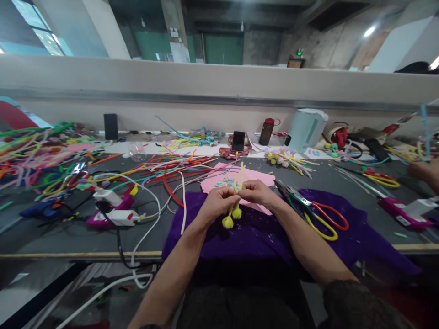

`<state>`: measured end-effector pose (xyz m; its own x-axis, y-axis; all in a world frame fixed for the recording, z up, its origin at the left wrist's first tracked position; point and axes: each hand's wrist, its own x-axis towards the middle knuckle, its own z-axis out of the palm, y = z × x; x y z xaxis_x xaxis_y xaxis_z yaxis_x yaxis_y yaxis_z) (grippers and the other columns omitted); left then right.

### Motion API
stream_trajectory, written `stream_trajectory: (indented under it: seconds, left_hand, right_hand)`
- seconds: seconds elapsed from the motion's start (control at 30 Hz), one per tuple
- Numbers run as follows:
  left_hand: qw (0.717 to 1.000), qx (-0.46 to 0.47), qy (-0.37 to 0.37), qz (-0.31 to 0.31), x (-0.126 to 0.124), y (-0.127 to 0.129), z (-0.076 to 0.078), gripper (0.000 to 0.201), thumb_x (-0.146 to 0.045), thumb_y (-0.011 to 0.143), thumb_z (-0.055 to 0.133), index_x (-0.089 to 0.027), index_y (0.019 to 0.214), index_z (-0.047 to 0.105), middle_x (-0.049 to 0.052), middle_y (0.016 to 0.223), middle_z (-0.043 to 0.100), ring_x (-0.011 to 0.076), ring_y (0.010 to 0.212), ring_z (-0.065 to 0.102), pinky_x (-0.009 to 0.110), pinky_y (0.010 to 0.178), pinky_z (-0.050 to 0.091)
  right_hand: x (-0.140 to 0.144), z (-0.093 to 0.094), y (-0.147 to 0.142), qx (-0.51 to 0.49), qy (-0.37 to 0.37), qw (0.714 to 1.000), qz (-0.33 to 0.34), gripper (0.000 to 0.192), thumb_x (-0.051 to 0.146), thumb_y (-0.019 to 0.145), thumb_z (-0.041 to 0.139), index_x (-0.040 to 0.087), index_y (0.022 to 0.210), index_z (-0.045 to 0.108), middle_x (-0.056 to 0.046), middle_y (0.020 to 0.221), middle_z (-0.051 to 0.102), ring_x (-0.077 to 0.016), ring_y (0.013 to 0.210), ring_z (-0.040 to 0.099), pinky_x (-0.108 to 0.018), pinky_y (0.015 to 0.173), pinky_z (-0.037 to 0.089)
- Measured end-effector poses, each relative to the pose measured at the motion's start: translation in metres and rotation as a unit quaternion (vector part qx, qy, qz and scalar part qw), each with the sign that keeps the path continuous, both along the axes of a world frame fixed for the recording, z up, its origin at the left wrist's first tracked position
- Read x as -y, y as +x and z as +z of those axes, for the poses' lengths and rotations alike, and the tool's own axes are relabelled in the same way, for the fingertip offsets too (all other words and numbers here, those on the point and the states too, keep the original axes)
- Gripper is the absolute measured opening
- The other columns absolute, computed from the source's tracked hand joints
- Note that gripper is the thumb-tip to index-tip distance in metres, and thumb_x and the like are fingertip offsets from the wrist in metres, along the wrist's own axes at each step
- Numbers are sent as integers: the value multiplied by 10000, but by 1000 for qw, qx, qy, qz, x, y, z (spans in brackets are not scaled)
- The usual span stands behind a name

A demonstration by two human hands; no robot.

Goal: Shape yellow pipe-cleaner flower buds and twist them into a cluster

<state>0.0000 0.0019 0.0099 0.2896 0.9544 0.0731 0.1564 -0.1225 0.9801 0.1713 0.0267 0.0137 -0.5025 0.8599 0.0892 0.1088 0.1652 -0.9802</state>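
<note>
Above the purple cloth [212,244], my left hand [218,204] and my right hand [258,193] meet with fingers pinched on yellow pipe cleaners [243,170]. Fuzzy yellow balls [227,222] hang from these stems below my fingers, while the other ends point up and away. The exact grip point is covered by my fingertips. Just beyond my hands lies a pink sheet [264,177] scattered with small teal snippets [222,182]. To the right of my right forearm, scissors [327,219] with red and yellow handles lie on the cloth beside pliers [291,194].
Loose pipe cleaners [171,164] spread left of the sheet. White cables and a magenta power strip [99,219] lie at left; another power strip [401,212] is at right. Behind stand a phone [238,141], a bottle [266,132] and a kettle [307,130]. Another person's hand [425,172] is far right.
</note>
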Motion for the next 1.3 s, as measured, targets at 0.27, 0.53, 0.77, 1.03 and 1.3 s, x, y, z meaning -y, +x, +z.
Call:
stream_trajectory:
  seconds: [0.27,0.53,0.77,1.03,1.3]
  left_hand:
    - [1000,15,-15,1,2,0,5,200,-321,675,631,-132,614,606,11,523,548,65,434,422,183,424,304]
    - [996,70,-52,-4,1,1,1,208,-332,637,658,-131,617,609,-7,513,550,69,441,446,191,449,318]
    - [983,105,-128,-72,0,0,0,324,-418,678,605,-117,558,591,28,506,578,81,407,459,206,429,320]
    - [979,112,-149,-80,-2,-1,0,279,-381,675,624,-121,580,589,22,499,584,76,391,461,192,404,306]
    - [983,126,-130,-14,-5,-4,-3,259,-346,608,692,-121,575,568,-6,467,550,48,353,410,178,371,265]
  right_hand:
    - [2,0,-3,-24,2,1000,-20,164,291,674,599,153,637,518,63,500,447,-53,426,347,-181,407,246]
    - [2,2,-1,-72,-59,995,21,280,422,726,578,147,685,545,22,557,543,-87,445,482,-211,445,358]
    - [-2,-6,-1,-106,-98,989,11,236,363,687,653,150,673,553,50,530,511,-66,424,422,-199,434,332]
    - [0,-3,-1,-86,-95,992,15,271,397,680,647,152,645,535,59,499,478,-65,403,393,-204,414,309]
    - [-3,1,4,-22,91,979,-184,294,459,741,550,166,771,556,2,680,561,-115,594,504,-232,553,393]
